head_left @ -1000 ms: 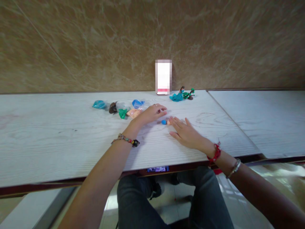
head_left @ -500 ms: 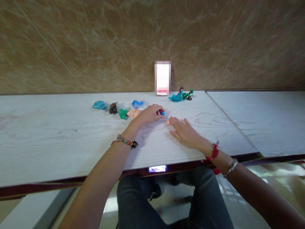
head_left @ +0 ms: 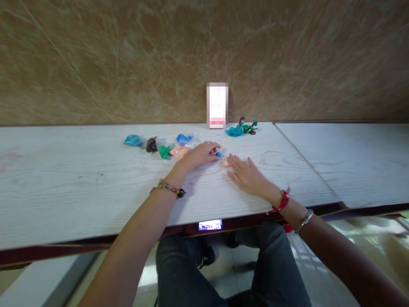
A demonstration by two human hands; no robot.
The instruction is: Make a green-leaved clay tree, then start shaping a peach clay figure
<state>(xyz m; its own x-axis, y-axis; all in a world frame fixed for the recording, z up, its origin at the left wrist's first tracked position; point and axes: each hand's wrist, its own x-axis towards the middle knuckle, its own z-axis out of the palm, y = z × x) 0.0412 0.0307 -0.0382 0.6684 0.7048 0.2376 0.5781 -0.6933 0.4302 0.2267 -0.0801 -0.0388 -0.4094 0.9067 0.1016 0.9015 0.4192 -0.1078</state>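
Note:
My left hand (head_left: 200,154) rests on the white wooden table (head_left: 79,183) with its fingertips pinched on a small blue clay ball (head_left: 218,154). My right hand (head_left: 247,175) lies flat, fingers stretched out and palm down, on a pale peach clay piece (head_left: 226,163) that peeks out at the fingertips. The two hands are close together, just apart. Bead bracelets circle my left wrist and a red thread and bangle my right.
Small bags of clay (head_left: 166,147) in teal, brown, green, blue and peach lie left of my left hand. A teal and green clay figure (head_left: 241,128) stands at the back by a white upright card (head_left: 217,105) against the brown wall. A phone (head_left: 210,224) glows under the table edge.
The blue ball lay on the table between my hands. My left hand picked it up in its fingertips and now holds it low by the table. My right hand stayed flat.

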